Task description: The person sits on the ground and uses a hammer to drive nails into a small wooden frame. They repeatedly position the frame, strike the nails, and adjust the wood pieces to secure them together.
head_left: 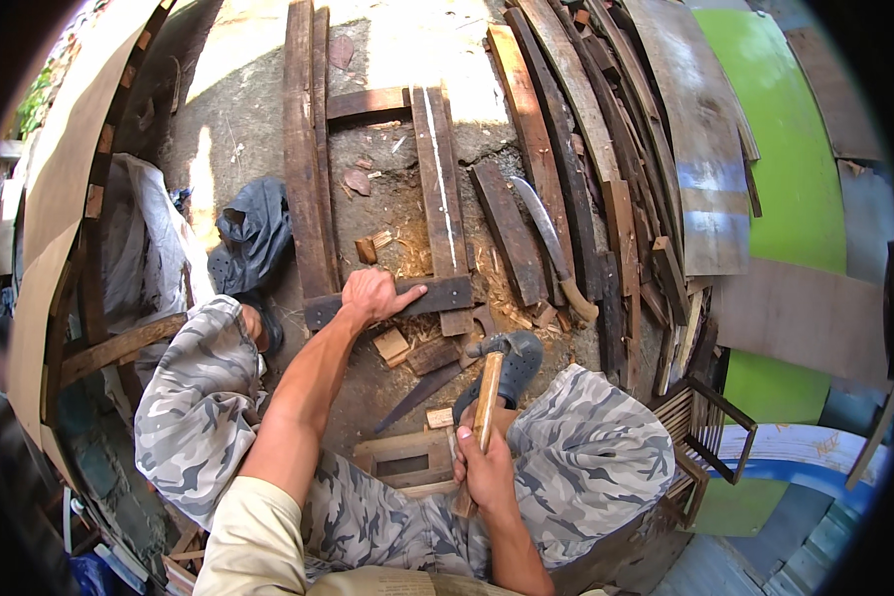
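The view came from the person's head, a wide fisheye looking steeply down and forward: camouflage trousers (596, 457) and right fingers (470, 447) lay near, left fingers (408, 296) farther out, concrete floor (248, 149) far, edges bending toward a dark round rim.

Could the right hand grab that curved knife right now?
Probably not without letting go first: the right hand is wrapped around the hammer, though nothing seems to cover the curved knife.

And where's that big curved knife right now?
In the head view, the machete lies right of centre, just to the right of the short dark plank, its wooden handle pointing back toward the person.
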The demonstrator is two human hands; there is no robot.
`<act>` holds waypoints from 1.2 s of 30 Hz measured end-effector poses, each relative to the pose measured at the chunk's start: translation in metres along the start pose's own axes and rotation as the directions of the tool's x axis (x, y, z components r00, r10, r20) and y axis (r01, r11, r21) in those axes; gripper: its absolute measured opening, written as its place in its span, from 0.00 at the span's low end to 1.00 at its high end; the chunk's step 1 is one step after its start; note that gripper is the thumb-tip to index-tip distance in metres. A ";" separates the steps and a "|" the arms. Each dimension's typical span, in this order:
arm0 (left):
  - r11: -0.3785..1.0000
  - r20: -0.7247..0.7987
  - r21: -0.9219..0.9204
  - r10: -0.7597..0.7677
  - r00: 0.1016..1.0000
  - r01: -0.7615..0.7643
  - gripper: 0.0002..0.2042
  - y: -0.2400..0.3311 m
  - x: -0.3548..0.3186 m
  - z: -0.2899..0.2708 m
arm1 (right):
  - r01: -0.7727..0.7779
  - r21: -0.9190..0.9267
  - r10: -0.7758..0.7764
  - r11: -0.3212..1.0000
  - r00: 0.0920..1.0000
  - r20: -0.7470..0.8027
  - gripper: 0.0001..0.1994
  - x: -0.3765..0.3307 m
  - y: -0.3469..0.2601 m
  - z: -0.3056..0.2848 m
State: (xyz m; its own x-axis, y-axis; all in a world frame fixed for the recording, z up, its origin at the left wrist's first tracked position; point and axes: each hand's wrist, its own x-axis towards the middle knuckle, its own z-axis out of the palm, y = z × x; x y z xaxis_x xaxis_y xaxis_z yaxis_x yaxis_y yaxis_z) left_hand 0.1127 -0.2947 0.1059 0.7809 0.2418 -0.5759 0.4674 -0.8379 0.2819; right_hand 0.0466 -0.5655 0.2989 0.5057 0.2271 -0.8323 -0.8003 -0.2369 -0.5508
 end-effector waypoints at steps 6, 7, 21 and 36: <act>1.000 0.016 -0.007 -0.022 1.000 0.022 0.47 -0.002 0.003 0.002 | 0.007 0.021 -0.007 1.000 0.999 0.038 0.10 0.000 0.008 -0.004; 1.000 0.005 0.001 -0.013 1.000 0.013 0.47 -0.002 0.003 0.002 | 0.006 0.029 -0.007 1.000 0.999 0.041 0.10 0.000 0.009 -0.005; 0.998 -0.087 0.064 0.012 0.996 -0.006 0.46 0.003 -0.007 0.004 | 0.089 -0.130 -0.091 0.988 0.996 -0.007 0.13 -0.001 0.017 -0.016; 0.934 -0.561 -0.250 -0.354 0.748 0.254 0.41 -0.019 -0.072 0.060 | 0.170 -0.944 -0.220 0.281 0.969 0.109 0.18 -0.014 0.012 0.012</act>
State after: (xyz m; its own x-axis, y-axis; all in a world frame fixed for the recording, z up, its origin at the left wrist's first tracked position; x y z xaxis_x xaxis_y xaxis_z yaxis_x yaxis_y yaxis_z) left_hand 0.0225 -0.3251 0.0959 0.6515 0.7520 -0.1004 0.7389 -0.5988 0.3091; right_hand 0.0263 -0.5598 0.3046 0.6311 0.3755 -0.6787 0.1654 -0.9200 -0.3552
